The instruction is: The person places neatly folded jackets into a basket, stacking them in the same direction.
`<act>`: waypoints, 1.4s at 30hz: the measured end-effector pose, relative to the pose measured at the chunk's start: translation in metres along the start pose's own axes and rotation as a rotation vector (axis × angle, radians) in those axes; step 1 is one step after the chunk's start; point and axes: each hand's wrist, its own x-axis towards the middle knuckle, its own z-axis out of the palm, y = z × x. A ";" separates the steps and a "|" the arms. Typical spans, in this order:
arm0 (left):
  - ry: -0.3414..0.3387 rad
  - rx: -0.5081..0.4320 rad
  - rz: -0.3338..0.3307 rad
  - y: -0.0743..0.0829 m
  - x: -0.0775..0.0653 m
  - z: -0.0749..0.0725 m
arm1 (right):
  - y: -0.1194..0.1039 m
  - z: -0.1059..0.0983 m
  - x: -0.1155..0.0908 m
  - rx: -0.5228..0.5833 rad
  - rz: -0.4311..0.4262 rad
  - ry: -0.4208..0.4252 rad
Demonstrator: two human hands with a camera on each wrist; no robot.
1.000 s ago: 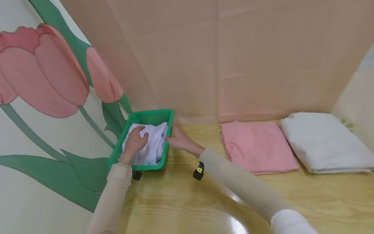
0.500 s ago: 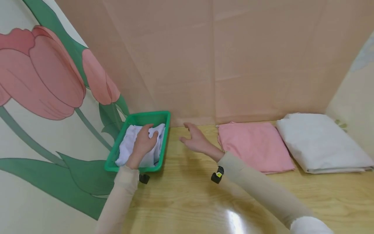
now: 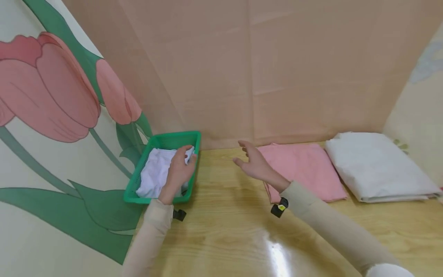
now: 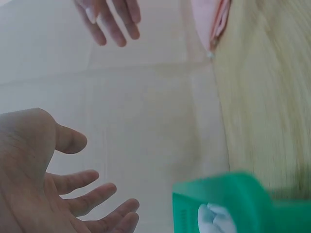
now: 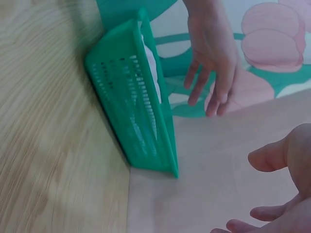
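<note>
Pink cloth [image 3: 301, 165]: right of basket [image 3: 171, 141], which holds lilac cloth [image 3: 154, 171]. Left hand [image 3: 180, 167]: over basket, fingers spread. Right hand [image 3: 256, 163]: likewise, near pink cloth. White bundle [image 3: 373, 165]: farther right. Table [image 3: 221, 215]: runs between.

Head view, partly hidden: lavender cloth [image 3: 157, 169] behind left hand [image 3: 180, 169], pink cloth [image 3: 301, 165] behind right hand [image 3: 257, 164]. Too small to tell, far right: reddish speck [image 3: 441, 189]. Blurred, cut off in left wrist view: green basket [image 4: 218, 191].
</note>
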 end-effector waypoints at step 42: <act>-0.011 -0.225 0.033 0.057 -0.021 0.107 | 0.096 -0.106 -0.061 -0.014 0.107 0.224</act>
